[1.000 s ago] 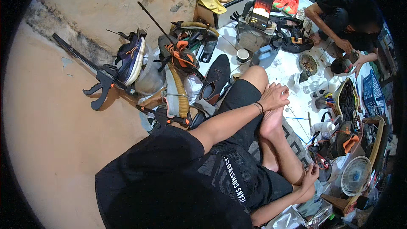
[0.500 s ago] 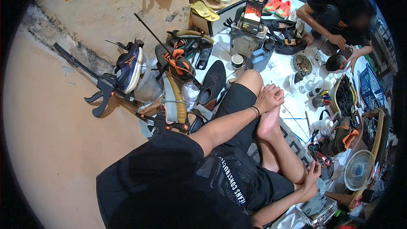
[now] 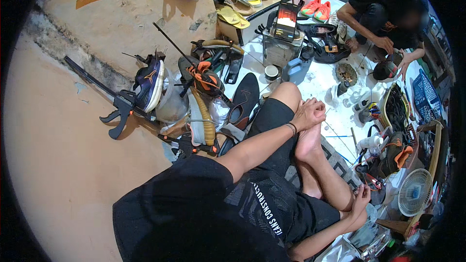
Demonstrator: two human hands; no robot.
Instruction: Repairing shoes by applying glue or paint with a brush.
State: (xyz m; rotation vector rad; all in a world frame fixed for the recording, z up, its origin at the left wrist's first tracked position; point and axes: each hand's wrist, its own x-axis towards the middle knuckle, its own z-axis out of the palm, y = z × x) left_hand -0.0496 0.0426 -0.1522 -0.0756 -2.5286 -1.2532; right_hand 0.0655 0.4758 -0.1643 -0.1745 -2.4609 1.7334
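Note:
My left hand (image 3: pixel 309 113) is closed over the toes of my raised bare foot (image 3: pixel 308 146), with a dark cord bracelet on the wrist. My right hand (image 3: pixel 360 198) rests beside my bent right knee, fingers curled in a pinch; anything inside is too small to make out. Close by my left leg stand a brown suede shoe (image 3: pixel 245 98) and a pile of clamped shoes (image 3: pixel 201 80). A navy sneaker (image 3: pixel 149 85) sits in a bar clamp (image 3: pixel 121 109) at the left.
A co-worker (image 3: pixel 376 17) crouches at upper right, holding a dark shoe (image 3: pixel 386 68). Around us are a plastic tub with a phone on it (image 3: pixel 281 46), a grey jug (image 3: pixel 297 72), bottles (image 3: pixel 371 141), a blue basket (image 3: pixel 426 98) and a white fan (image 3: pixel 413 191).
The whole view has shifted slightly, with the scene a little lower in the picture. My hands keep the same grip and pose. The co-worker's head has moved slightly.

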